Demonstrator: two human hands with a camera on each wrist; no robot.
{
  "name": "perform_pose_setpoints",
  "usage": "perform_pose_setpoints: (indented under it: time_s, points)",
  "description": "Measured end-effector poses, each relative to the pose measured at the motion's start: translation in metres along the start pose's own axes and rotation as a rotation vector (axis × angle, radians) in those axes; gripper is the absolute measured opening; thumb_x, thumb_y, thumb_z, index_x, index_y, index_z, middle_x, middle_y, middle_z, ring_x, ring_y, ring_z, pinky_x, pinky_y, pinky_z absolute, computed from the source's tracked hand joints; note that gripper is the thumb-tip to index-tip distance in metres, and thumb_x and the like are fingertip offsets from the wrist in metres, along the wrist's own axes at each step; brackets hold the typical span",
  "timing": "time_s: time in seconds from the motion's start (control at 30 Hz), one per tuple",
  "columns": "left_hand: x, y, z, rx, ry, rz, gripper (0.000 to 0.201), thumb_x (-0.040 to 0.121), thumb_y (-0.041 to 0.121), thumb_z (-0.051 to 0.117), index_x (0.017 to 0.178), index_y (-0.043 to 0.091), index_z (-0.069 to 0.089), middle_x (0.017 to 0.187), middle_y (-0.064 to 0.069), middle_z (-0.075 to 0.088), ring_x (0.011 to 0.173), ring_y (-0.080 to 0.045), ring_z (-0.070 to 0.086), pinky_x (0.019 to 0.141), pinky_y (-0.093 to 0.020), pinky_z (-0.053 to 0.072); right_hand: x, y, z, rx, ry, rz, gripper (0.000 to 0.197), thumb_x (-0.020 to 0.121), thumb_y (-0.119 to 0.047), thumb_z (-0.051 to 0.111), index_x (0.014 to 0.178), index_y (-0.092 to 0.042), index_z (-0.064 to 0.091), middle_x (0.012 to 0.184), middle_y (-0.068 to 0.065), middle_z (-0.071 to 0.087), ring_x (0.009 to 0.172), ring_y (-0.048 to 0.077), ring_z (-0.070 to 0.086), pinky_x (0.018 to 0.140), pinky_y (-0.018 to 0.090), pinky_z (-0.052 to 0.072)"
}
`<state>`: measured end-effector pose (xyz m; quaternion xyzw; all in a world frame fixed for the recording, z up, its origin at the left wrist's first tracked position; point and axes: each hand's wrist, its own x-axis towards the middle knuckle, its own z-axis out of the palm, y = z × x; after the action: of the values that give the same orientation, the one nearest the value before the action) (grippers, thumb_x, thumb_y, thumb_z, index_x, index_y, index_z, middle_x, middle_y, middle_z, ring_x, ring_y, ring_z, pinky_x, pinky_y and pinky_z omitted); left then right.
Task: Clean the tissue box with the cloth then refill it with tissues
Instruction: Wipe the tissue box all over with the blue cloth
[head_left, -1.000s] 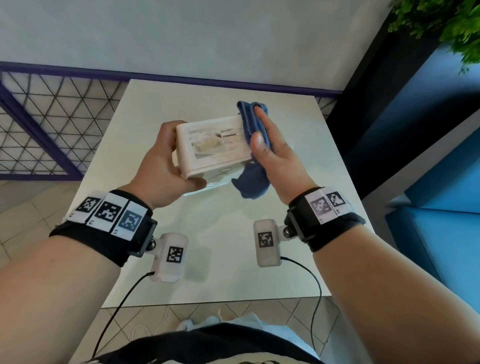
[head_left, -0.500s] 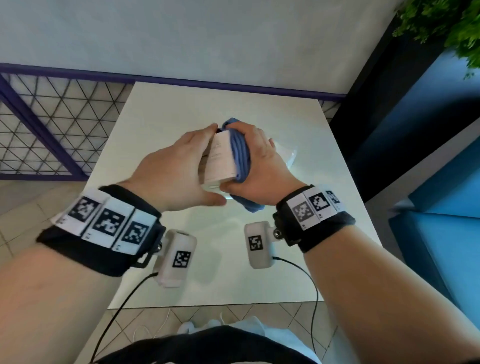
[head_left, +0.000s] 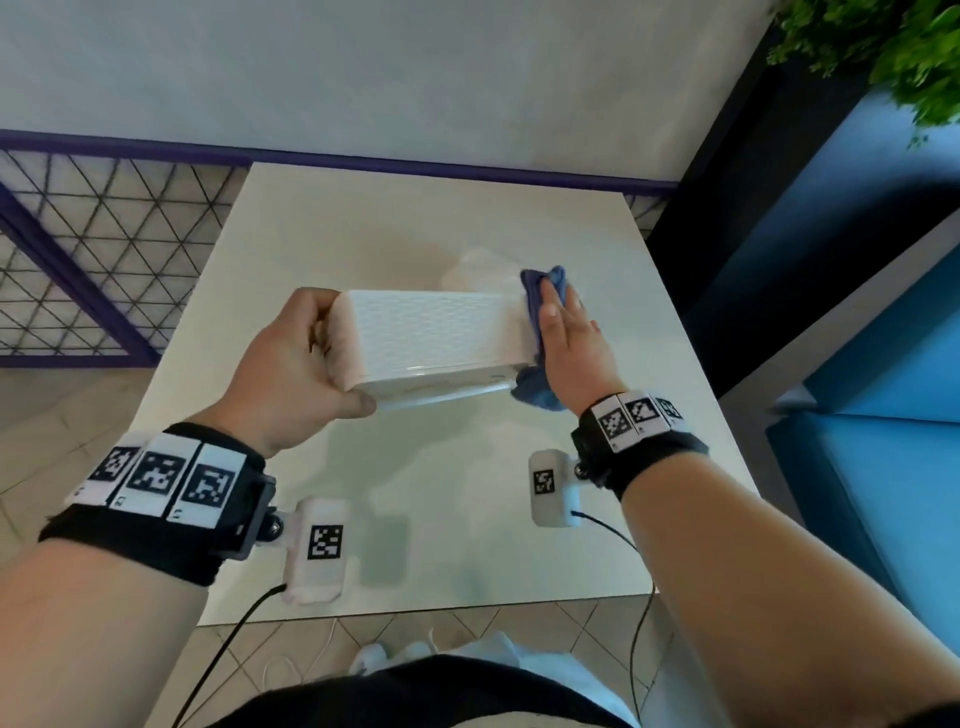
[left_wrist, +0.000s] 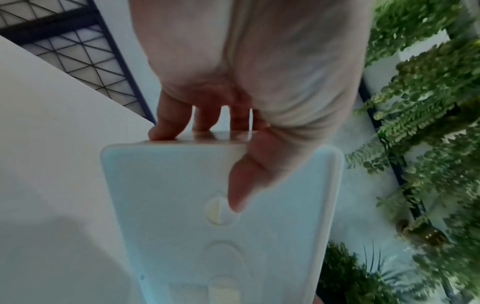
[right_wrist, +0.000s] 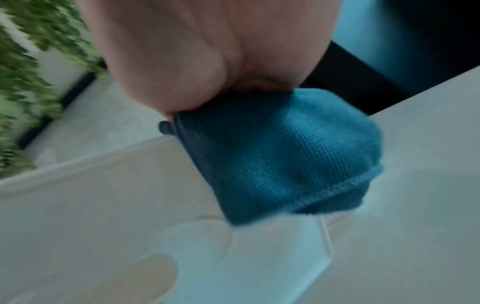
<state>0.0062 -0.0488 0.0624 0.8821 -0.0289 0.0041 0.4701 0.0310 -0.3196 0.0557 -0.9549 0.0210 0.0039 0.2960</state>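
— Tissue box (head_left: 436, 332)? Held above the tabletop (head_left: 415, 228), left hand (head_left: 291, 374) grip wrapped round its left end.
— Right hand (head_left: 571, 338)? Flat-fingered, pressing blue cloth (head_left: 540, 291) against the opposite end. No readable writing.

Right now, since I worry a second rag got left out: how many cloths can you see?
1. A blue cloth, pressed by the right hand against the end of the tissue box that the left hand holds above the table. Another could be hidden behind the box.

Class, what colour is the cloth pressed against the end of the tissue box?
Blue. The cloth shows best in the right wrist view.
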Motion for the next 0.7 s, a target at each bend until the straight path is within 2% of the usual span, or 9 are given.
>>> perform_pose_setpoints:
  time_s: [0.1,0.2,0.33,0.4,0.47,0.53,0.57,0.6,0.7]
  points:
    - [0.002,-0.001,0.004,-0.014,-0.017,-0.019,0.083,0.049,0.004,0.09,0.117,0.022,0.046,0.099,0.017,0.055,0.089,-0.003,0.055,0.075,-0.034,0.048,-0.001,-0.012,0.006,0.005,-0.026,0.019,0.053,0.104,-0.032,0.03,0.153,-0.017,0.018,0.162,0.007,0.014,0.149,0.026,0.015,0.12,0.043,0.015]
    - [0.005,0.001,0.011,0.016,-0.027,-0.035,0.083,0.049,0.006,0.09,0.118,0.021,0.047,0.096,0.01,0.058,0.09,-0.016,0.057,0.074,-0.032,0.045,-0.02,-0.053,0.022,-0.205,-0.154,-0.213,0.084,0.09,-0.022,0.062,0.154,-0.01,0.009,0.162,0.013,0.006,0.149,0.029,0.008,0.12,0.044,0.015]
    - [0.005,0.007,0.021,-0.048,-0.007,-0.056,0.069,0.055,0.003,0.088,0.106,0.026,0.048,0.087,0.015,0.059,0.076,0.005,0.057,0.066,-0.017,0.046,-0.048,-0.095,0.034,0.068,-0.115,-0.459,0.045,0.105,-0.024,0.028,0.15,-0.016,0.029,0.161,0.005,0.018,0.15,0.016,0.01,0.119,0.028,0.001]
    - [0.003,0.006,0.024,-0.098,-0.012,-0.042,0.069,0.054,0.0,0.088,0.099,0.032,0.047,0.088,0.017,0.058,0.07,0.014,0.056,0.062,-0.008,0.043,-0.046,-0.088,0.028,0.009,-0.093,-0.568,0.042,0.105,-0.021,0.031,0.146,-0.017,0.04,0.158,0.003,0.027,0.148,0.014,0.018,0.116,0.021,0.005]
    - [0.0,0.004,0.025,-0.154,-0.008,-0.054,0.074,0.045,0.012,0.088,0.105,0.03,0.048,0.092,0.017,0.058,0.073,0.009,0.056,0.065,-0.017,0.045,-0.037,-0.069,0.012,-0.166,-0.086,-0.562,0.042,0.1,-0.019,0.047,0.141,-0.012,0.046,0.153,0.007,0.037,0.142,0.019,0.035,0.111,0.021,0.023]
    - [-0.001,-0.001,0.024,-0.18,0.006,-0.06,0.082,0.039,0.018,0.082,0.113,0.025,0.047,0.099,0.018,0.056,0.082,0.001,0.055,0.069,-0.024,0.044,-0.025,-0.053,-0.001,-0.202,-0.09,-0.363,0.062,0.068,-0.016,0.084,0.124,0.002,0.061,0.129,0.022,0.061,0.103,0.031,0.069,0.077,0.03,0.057]
    - [-0.002,-0.003,0.025,-0.181,0.002,-0.06,0.084,0.038,0.019,0.081,0.114,0.025,0.047,0.101,0.018,0.055,0.085,-0.001,0.055,0.07,-0.025,0.045,-0.018,-0.042,-0.002,-0.3,-0.077,-0.283,0.069,0.055,-0.015,0.09,0.117,0.003,0.066,0.116,0.023,0.068,0.08,0.031,0.073,0.058,0.026,0.055]
    - [-0.002,-0.005,0.025,-0.174,-0.004,-0.058,0.084,0.038,0.02,0.081,0.114,0.026,0.046,0.102,0.018,0.055,0.087,-0.003,0.055,0.071,-0.026,0.045,-0.014,-0.039,-0.006,-0.349,-0.094,-0.19,0.068,0.061,-0.014,0.086,0.123,0.002,0.062,0.119,0.023,0.066,0.078,0.032,0.073,0.058,0.026,0.054]
    - [0.0,-0.003,0.026,-0.158,-0.004,-0.051,0.083,0.04,0.018,0.085,0.113,0.026,0.046,0.1,0.017,0.055,0.085,-0.005,0.055,0.071,-0.028,0.046,-0.011,-0.042,0.003,-0.352,-0.082,-0.28,0.065,0.09,-0.009,0.058,0.148,-0.003,0.03,0.154,0.02,0.031,0.132,0.036,0.046,0.103,0.041,0.04]
